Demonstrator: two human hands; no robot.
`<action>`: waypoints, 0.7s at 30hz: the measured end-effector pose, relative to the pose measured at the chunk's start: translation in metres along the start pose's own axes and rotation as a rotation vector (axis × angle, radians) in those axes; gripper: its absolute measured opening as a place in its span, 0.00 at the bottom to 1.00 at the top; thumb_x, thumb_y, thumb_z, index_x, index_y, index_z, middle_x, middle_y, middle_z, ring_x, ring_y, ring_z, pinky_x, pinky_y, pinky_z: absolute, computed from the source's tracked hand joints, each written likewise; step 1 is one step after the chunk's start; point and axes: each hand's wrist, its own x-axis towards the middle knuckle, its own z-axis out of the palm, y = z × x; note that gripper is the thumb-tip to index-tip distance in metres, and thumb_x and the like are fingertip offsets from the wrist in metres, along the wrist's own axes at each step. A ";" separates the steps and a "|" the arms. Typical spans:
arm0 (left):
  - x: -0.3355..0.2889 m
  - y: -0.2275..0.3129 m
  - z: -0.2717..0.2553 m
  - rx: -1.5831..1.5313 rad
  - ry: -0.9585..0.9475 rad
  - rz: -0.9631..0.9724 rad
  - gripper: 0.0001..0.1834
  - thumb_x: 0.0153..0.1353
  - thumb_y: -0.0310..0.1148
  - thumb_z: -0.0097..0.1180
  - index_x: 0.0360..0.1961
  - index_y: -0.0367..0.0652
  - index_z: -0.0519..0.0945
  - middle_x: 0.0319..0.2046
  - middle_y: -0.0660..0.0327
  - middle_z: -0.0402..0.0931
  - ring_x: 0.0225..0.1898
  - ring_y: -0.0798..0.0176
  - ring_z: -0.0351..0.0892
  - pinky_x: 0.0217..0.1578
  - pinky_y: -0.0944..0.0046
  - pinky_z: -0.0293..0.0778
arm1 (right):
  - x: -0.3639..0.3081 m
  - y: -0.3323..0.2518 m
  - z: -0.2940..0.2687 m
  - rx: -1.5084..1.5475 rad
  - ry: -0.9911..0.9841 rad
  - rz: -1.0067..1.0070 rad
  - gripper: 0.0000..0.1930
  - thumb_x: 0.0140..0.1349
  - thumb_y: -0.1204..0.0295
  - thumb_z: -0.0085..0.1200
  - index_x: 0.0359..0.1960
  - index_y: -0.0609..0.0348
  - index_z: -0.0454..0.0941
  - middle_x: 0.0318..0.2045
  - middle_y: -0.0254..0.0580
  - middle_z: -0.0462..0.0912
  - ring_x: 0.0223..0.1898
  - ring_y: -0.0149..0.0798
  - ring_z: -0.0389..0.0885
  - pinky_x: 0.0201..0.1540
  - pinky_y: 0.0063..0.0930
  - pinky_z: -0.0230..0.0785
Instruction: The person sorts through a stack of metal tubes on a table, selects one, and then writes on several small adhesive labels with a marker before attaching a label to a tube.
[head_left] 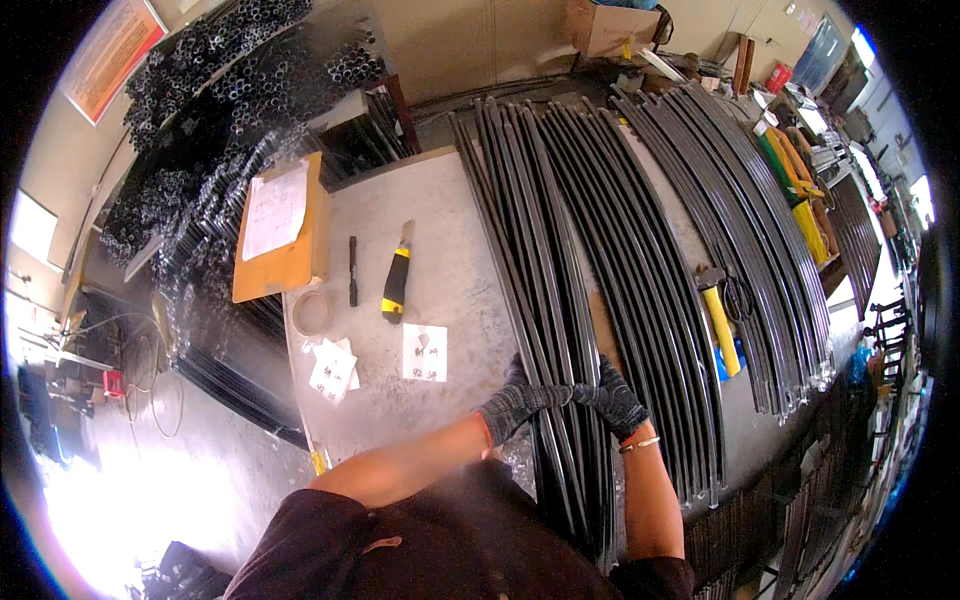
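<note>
My left hand (512, 402) and my right hand (613, 400), both in grey knit gloves, are closed around a bundle of long black metal tubes (528, 240). They grip it from either side near its close end, and the thumbs meet on top. The bundle runs away from me across a grey table (455, 215). Just right of it lies a row of similar tubes (640, 260). Left of my hands are handwritten white paper labels (425, 353), a yellow and black utility knife (396, 285), a black marker (353, 270) and a roll of tape (312, 313).
A brown clipboard (268, 275) with paper overhangs the table's left edge. A hammer (719, 325) with a yellow handle rests on the right, before another row of tubes (760, 230). Tubes (250, 70) are stacked high at the far left. A cardboard box (612, 28) stands behind.
</note>
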 end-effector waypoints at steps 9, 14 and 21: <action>-0.017 0.028 0.018 -0.063 0.091 -0.012 0.50 0.42 0.32 0.73 0.63 0.43 0.52 0.52 0.56 0.69 0.52 0.61 0.71 0.50 0.60 0.74 | -0.007 -0.016 0.005 -0.117 -0.035 -0.132 0.52 0.38 0.65 0.75 0.64 0.60 0.54 0.56 0.42 0.69 0.55 0.36 0.67 0.58 0.31 0.62; -0.017 0.032 0.032 -0.053 0.138 -0.106 0.43 0.44 0.30 0.72 0.59 0.45 0.59 0.49 0.58 0.73 0.48 0.61 0.74 0.47 0.60 0.74 | -0.004 0.014 -0.008 -0.076 -0.018 -0.063 0.52 0.40 0.66 0.74 0.65 0.64 0.51 0.59 0.44 0.66 0.58 0.37 0.65 0.60 0.30 0.60; 0.014 -0.016 0.023 0.327 0.157 0.000 0.44 0.41 0.34 0.73 0.58 0.37 0.60 0.46 0.53 0.76 0.46 0.54 0.75 0.51 0.60 0.71 | -0.009 -0.027 -0.033 -0.453 0.093 0.029 0.52 0.46 0.61 0.69 0.66 0.66 0.47 0.58 0.57 0.69 0.58 0.47 0.70 0.60 0.32 0.62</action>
